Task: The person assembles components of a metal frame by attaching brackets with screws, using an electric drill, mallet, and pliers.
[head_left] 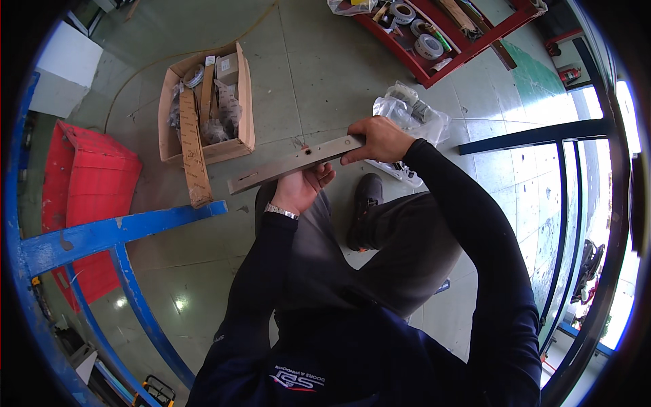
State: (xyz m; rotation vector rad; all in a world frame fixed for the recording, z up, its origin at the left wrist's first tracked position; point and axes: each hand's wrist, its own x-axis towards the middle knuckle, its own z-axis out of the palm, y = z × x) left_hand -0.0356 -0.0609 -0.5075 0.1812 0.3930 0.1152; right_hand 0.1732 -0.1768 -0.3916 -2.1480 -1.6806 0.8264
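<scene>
A long flat grey metal bar point(279, 167) with a slot and holes in its face is held slantwise in front of me, its right end higher in the picture. My right hand point(381, 139) is closed round that right end, thumb below and fingers over the top edge. Under the bar's middle, my left hand point(299, 191) has its palm turned up and its fingers curled against the lower edge; part of the hand is hidden by the bar. A metal watch band point(281, 211) circles my left wrist.
A cardboard box point(249, 102) of parts and wrapped strips stands at the far left. Blue metal frames point(129, 227) flank me. Red bins point(102, 176) are at left, a red cart point(417, 71) at top right. Clear plastic bags point(427, 122) lie beyond my right hand.
</scene>
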